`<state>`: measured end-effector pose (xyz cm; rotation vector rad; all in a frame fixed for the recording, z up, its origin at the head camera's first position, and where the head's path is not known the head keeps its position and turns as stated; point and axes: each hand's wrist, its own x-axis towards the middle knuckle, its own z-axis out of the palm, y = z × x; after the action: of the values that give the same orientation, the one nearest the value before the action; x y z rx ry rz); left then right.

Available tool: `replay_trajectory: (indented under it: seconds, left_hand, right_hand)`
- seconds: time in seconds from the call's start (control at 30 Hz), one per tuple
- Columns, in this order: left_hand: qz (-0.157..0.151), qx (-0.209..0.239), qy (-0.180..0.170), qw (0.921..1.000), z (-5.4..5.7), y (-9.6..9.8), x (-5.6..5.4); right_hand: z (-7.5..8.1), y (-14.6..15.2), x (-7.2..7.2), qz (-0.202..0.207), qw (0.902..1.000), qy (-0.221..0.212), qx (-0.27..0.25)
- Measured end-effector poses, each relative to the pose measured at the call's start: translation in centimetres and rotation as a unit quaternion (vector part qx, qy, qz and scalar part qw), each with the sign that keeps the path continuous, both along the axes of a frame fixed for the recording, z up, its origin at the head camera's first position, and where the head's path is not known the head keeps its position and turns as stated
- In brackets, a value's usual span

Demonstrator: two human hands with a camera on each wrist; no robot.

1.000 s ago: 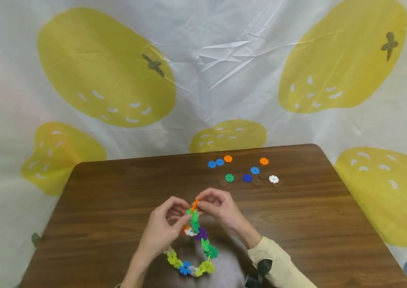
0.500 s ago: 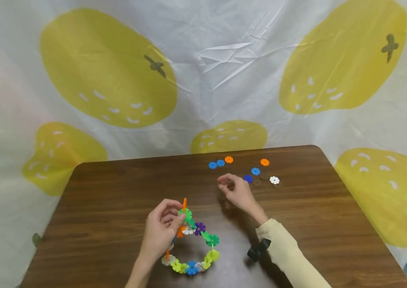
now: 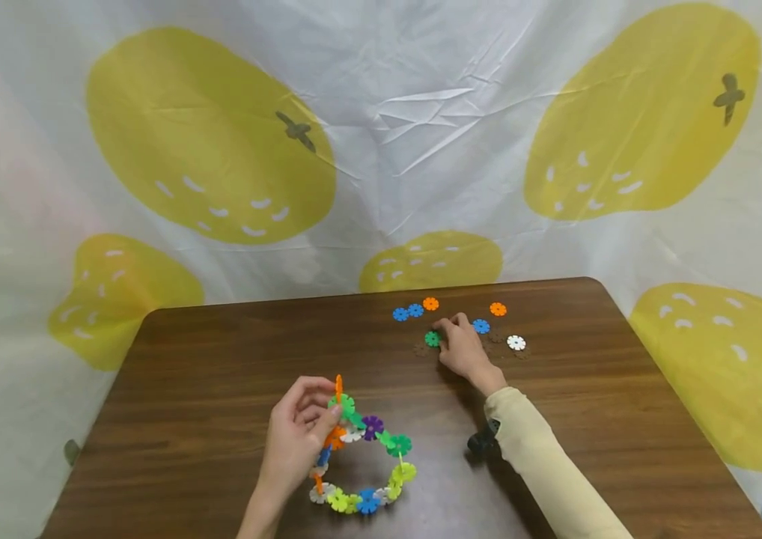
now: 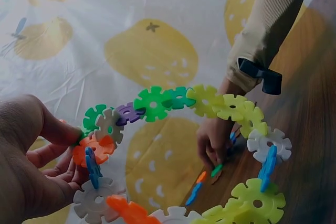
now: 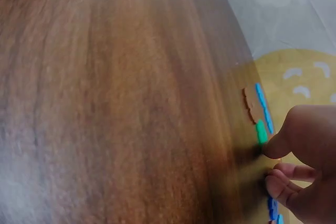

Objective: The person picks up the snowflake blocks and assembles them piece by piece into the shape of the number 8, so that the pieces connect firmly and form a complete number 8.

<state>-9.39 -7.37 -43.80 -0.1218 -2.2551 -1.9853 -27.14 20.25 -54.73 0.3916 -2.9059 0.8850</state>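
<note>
My left hand (image 3: pixel 295 430) pinches one end of a looped chain of interlocking flower-shaped plastic discs (image 3: pixel 400 446), coloured green, purple, white, orange, blue and yellow. An orange disc (image 3: pixel 338 386) stands edge-on at the held end. In the left wrist view the loop (image 4: pixel 152 103) spreads out beyond the left fingers. My right hand (image 3: pixel 463 350) reaches down over loose discs at the back of the table, fingers bent and thumb apart from them. A loose green disc (image 3: pixel 432 339) lies just left of it. The right wrist view shows a dark blue disc (image 5: pixel 272 207) right by the fingertips.
Two light blue discs (image 3: pixel 408 312) and an orange disc (image 3: pixel 431 303) lie near the back edge. Right of the hand are another light blue disc (image 3: pixel 481 326), an orange one (image 3: pixel 498 308), a white one (image 3: pixel 516 342) and brown ones. A patterned curtain (image 3: pixel 421 187) hangs behind the table (image 3: pixel 219 374).
My right hand has let go of the chain's orange end disc and moved away to the loose discs, passing over the green one. The left hand has kept its hold on the chain.
</note>
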Motion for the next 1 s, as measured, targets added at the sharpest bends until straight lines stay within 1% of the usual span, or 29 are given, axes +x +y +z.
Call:
replay_trajectory:
  seconds: [0.1, 0.27, 0.5, 0.77, 0.83, 0.9, 1.0]
  left_hand:
    - [-0.002, 0.003, 0.010, 0.9999, -0.2, -0.1, 0.0]
    - [-0.003, 0.005, 0.014, 0.9999, -0.3, -0.1, 0.0]
    - [-0.002, 0.007, 0.009, 0.9999, -0.3, 0.0, 0.2]
    - [-0.018, 0.006, 0.007, 0.9998, -0.3, 0.4, 0.3]
    - [-0.020, 0.006, 0.010, 0.9997, -0.4, 0.5, 0.3]
    - [-0.020, 0.005, 0.018, 0.9996, -0.5, 0.6, 0.4]
    - [-0.017, 0.007, 0.036, 0.9992, -0.6, 0.7, 0.4]
  right_hand:
    - [0.0, 0.0, -0.1, -0.004, 1.0000, 0.000, 0.006]
    - [0.0, 0.0, -0.1, -0.003, 0.9996, -0.027, -0.001]
    - [0.3, -0.2, 0.0, 0.034, 0.9990, -0.029, -0.009]
    - [0.9, -0.2, -0.1, 0.033, 0.9983, -0.048, -0.011]
    - [1.0, -0.2, 0.0, 0.037, 0.9982, -0.042, -0.021]
    - [1.1, -0.3, 0.3, 0.043, 0.9976, -0.032, -0.044]
    - [1.7, -0.5, 1.2, 0.048, 0.9932, -0.011, -0.105]
